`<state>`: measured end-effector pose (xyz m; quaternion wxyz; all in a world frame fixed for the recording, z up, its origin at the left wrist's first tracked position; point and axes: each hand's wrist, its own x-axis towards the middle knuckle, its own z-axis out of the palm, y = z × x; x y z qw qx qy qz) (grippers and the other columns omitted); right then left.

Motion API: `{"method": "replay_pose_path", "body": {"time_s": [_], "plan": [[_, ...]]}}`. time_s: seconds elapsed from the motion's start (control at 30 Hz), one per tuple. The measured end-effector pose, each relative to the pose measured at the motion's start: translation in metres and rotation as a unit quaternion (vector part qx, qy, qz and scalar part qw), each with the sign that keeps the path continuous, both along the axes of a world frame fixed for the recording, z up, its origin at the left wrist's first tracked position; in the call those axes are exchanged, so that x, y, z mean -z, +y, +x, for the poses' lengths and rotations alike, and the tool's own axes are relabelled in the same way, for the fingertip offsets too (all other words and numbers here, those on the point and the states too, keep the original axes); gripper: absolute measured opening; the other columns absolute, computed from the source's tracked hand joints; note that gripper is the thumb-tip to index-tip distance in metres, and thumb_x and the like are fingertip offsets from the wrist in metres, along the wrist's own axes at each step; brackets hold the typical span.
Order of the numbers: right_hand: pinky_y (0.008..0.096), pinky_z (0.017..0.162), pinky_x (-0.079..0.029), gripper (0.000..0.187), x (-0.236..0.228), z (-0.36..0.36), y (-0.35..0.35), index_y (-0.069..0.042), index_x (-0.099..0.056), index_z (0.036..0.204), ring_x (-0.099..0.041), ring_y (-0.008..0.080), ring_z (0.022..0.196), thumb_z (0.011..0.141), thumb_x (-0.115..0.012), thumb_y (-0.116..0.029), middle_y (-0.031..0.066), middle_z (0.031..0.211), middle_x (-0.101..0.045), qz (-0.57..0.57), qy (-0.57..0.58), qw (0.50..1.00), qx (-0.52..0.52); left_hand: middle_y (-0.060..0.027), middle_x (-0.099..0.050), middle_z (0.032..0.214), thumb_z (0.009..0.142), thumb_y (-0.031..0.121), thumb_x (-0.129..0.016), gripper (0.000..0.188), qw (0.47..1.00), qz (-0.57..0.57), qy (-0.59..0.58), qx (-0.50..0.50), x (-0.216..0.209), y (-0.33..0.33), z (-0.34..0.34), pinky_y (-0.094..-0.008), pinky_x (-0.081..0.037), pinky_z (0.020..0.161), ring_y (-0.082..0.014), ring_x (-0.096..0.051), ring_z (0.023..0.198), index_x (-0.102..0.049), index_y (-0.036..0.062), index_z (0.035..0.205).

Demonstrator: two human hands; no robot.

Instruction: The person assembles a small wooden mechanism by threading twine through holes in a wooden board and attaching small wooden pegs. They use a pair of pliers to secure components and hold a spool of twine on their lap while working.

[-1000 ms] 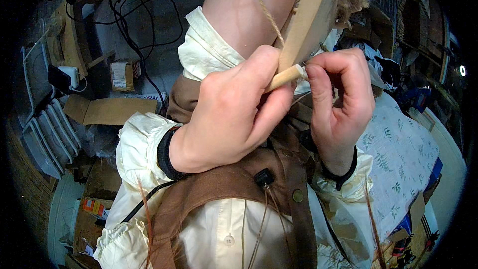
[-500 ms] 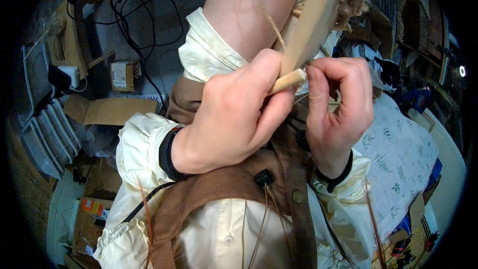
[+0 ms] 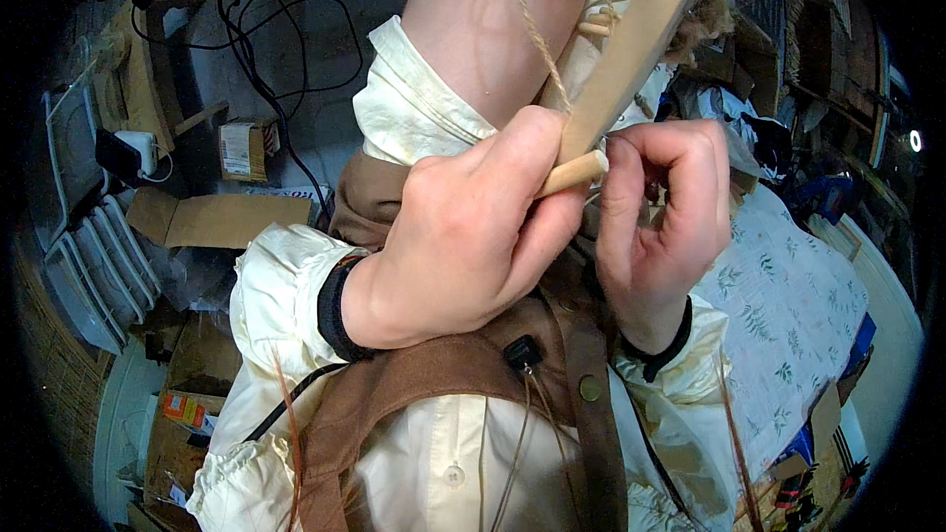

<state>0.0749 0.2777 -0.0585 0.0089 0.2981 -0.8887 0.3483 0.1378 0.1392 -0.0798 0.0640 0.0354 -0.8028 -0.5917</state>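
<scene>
My left hand (image 3: pixel 473 222) is closed round the lower end of a flat wooden bar (image 3: pixel 636 54), which slants up and to the right over my lap. A short round dowel (image 3: pixel 574 173) sticks out between its thumb and fingers, pale cut end toward the right. Twine (image 3: pixel 532 25) runs up from beside the left thumb to a knot above my knee. My right hand (image 3: pixel 670 212) is beside the bar's right edge, thumb and forefinger pinched together; what lies between them is too small to make out. Fuzzy brown fibre (image 3: pixel 705 20) hangs behind the bar.
On the left are a flattened cardboard piece (image 3: pixel 212 220), black cables (image 3: pixel 246 49) and a white-framed rack (image 3: pixel 103 261). A white leaf-patterned cloth (image 3: pixel 788 305) covers a surface at right. A small box (image 3: pixel 246 150) stands on the floor.
The wooden bar has tilted further to the right at its upper end and turned slightly. My right hand has shifted a little to the left, its pinch kept.
</scene>
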Motion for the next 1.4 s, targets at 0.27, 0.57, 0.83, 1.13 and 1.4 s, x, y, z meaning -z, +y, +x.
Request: {"method": "replay_pose_path", "body": {"time_s": [0.27, 0.57, 0.83, 1.13, 1.4], "plan": [[0.0328, 0.049, -0.044, 0.013, -0.002, 0.002, 0.001, -0.001, -0.055, 0.083, -0.053, 0.0247, 0.057, 0.078, -0.064, 0.005, 0.0122, 0.077, -0.051, 0.019, -0.007, 1.000, 0.010, -0.0149, -0.057, 0.070, 0.080, 0.006, -0.064, 0.023, 1.000, 0.002, 0.004, 0.014, 0.000, 0.000, 0.000, -0.0378, -0.049, 0.051, -0.0331, -0.061, 0.061, -0.049, 0.0009, 0.098], [0.0190, 0.049, -0.036, 0.012, -0.017, -0.002, -0.004, 0.000, -0.054, 0.084, -0.046, 0.0042, 0.053, 0.091, -0.057, -0.009, -0.0010, 0.065, -0.051, -0.183, -0.493, 0.831, 0.179, -0.0131, -0.058, 0.070, 0.080, 0.003, -0.063, 0.022, 0.999, -0.016, 0.028, 0.029, 0.003, -0.001, -0.001, -0.0362, -0.049, 0.051, -0.0307, -0.062, 0.061, -0.049, 0.0000, 0.097], [0.0213, 0.055, -0.043, 0.018, -0.013, -0.015, 0.006, 0.000, -0.055, 0.085, -0.056, 0.0096, 0.058, 0.094, -0.051, -0.015, 0.0036, 0.073, -0.059, -0.199, -0.593, 0.770, 0.123, -0.0083, -0.062, 0.070, 0.082, 0.001, -0.061, 0.016, 0.999, 0.019, 0.004, 0.026, -0.001, -0.001, -0.004, -0.0330, -0.051, 0.052, -0.0256, -0.064, 0.061, -0.050, 0.0015, 0.094], [0.0237, 0.061, -0.048, 0.008, -0.008, 0.001, 0.001, 0.002, -0.059, 0.089, -0.058, 0.0111, 0.066, 0.084, -0.063, -0.003, 0.0053, 0.078, -0.061, -0.116, -0.339, 0.926, 0.118, -0.0140, -0.057, 0.071, 0.082, 0.003, -0.061, 0.017, 1.000, -0.007, -0.001, -0.001, 0.000, -0.001, -0.002, -0.0353, -0.049, 0.053, -0.0303, -0.062, 0.061, -0.052, 0.0013, 0.096], [0.0317, 0.056, -0.047, 0.010, -0.008, -0.004, 0.000, -0.002, -0.060, 0.082, -0.058, 0.0238, 0.062, 0.076, -0.065, 0.003, 0.0109, 0.074, -0.057, 0.010, -0.052, 0.998, 0.014, -0.0149, -0.056, 0.071, 0.081, 0.003, -0.061, 0.019, 1.000, 0.011, 0.003, -0.006, 0.001, 0.000, -0.003, -0.0365, -0.048, 0.053, -0.0316, -0.060, 0.061, -0.052, 0.0012, 0.097]]}}
